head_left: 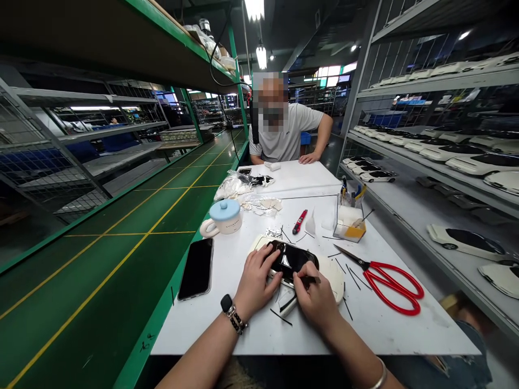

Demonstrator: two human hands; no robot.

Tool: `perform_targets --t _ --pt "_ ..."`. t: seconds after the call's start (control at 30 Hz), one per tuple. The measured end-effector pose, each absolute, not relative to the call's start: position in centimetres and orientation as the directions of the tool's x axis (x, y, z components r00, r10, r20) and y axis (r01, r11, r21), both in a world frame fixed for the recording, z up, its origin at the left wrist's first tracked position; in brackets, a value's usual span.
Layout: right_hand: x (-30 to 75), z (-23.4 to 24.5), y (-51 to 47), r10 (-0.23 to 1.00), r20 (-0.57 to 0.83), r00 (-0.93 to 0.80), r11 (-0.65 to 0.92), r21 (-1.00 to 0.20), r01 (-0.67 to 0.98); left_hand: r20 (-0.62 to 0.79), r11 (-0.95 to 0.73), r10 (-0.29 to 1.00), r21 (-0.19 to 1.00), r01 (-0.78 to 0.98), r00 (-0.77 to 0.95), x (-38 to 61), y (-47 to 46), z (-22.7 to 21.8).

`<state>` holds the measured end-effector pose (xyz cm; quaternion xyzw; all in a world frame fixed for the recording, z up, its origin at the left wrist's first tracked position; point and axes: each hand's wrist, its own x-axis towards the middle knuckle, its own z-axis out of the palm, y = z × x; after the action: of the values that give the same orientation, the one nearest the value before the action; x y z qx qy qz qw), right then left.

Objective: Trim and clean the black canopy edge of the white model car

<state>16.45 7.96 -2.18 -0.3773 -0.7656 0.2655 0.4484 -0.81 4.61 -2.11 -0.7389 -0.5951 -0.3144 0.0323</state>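
The left hand (256, 276) lies flat with fingers spread loosely over the near-left end of a glossy black car-roof panel (292, 260), pressing it down rather than gripping it. The right hand (318, 296) is pinched narrow, thumb and forefinger closed on a thin dark tool (311, 279) whose tip meets the panel's near edge. The panel is smooth, curved and reflective, and sits on a white moulded car body (335, 274) on the white matte desk (251, 329).

Taking the panel as the landmark: just to its right lie red-handled scissors (390, 282) with steel blades pointing toward it. To its left rests a flat black phone (197, 268), screen dark. Beyond it to the left stands a cream mug (224, 217) with a rounded pale-blue lid; beyond it to the right is a clear square plastic box (349, 220) holding small tools. Short black strips (280, 316) are scattered around it. Far beyond it, a person (286, 135) in a grey shirt sits at the desk.
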Motion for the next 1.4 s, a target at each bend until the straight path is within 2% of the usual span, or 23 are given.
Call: perform_targets --t 0.3,0.57,0.77,0.83,0.97,1.03,1.07,1.1,1.13,1.23,1.3,1.4 --pt "16.8 -2.0 8.2 0.859 0.45 -0.243 0.508 -0.802 0.313 0.47 -0.278 0.878 0.341 0.898 0.093 -1.0 4.6 -2.2" --pt "16.4 -2.2 8.3 0.857 0.427 -0.29 0.504 -0.812 0.294 0.446 -0.268 0.89 0.354 0.896 0.09 -1.1 4.6 -2.2" --pt "16.5 -1.0 8.6 0.848 0.439 -0.297 0.502 -0.845 0.183 0.453 -0.28 0.887 0.367 0.887 0.093 -1.2 4.6 -1.8" --pt "17.6 0.2 8.8 0.845 0.489 -0.216 0.519 -0.848 0.111 0.468 -0.295 0.878 0.37 0.881 0.098 -1.5 4.4 -1.6" --pt "22.0 3.5 10.2 0.803 0.591 0.078 0.596 -0.8 -0.07 0.499 -0.264 0.866 0.392 0.881 0.037 -2.5 3.9 -1.9" --pt "24.7 4.9 12.0 0.758 0.615 0.22 0.641 -0.764 -0.075 0.527 -0.235 0.85 0.39 0.89 -0.007 -2.9 3.8 -2.1" --pt "26.0 5.3 13.4 0.738 0.613 0.282 0.641 -0.767 -0.011 0.541 -0.222 0.841 0.386 0.895 -0.025 -3.0 3.8 -2.2" --pt "27.1 5.4 14.9 0.7 0.626 0.342 0.615 -0.773 0.156 0.554 -0.21 0.832 0.383 0.9 -0.042 -3.0 3.7 -2.2" --pt "28.0 5.4 16.5 0.691 0.63 0.355 0.582 -0.776 0.245 0.565 -0.203 0.824 0.379 0.903 -0.052 -3.0 3.7 -2.2" --pt "29.4 4.0 21.3 0.728 0.628 0.275 0.475 -0.751 0.46 0.587 -0.204 0.807 0.372 0.906 -0.059 -2.9 3.6 -2.0" --pt "29.4 2.7 23.4 0.748 0.632 0.202 0.43 -0.694 0.577 0.594 -0.206 0.801 0.377 0.903 -0.065 -2.8 3.5 -1.8" --pt "28.5 1.5 24.8 0.709 0.688 0.154 0.407 -0.578 0.707 0.597 -0.192 0.797 0.391 0.9 -0.09 -2.8 3.3 -1.5"
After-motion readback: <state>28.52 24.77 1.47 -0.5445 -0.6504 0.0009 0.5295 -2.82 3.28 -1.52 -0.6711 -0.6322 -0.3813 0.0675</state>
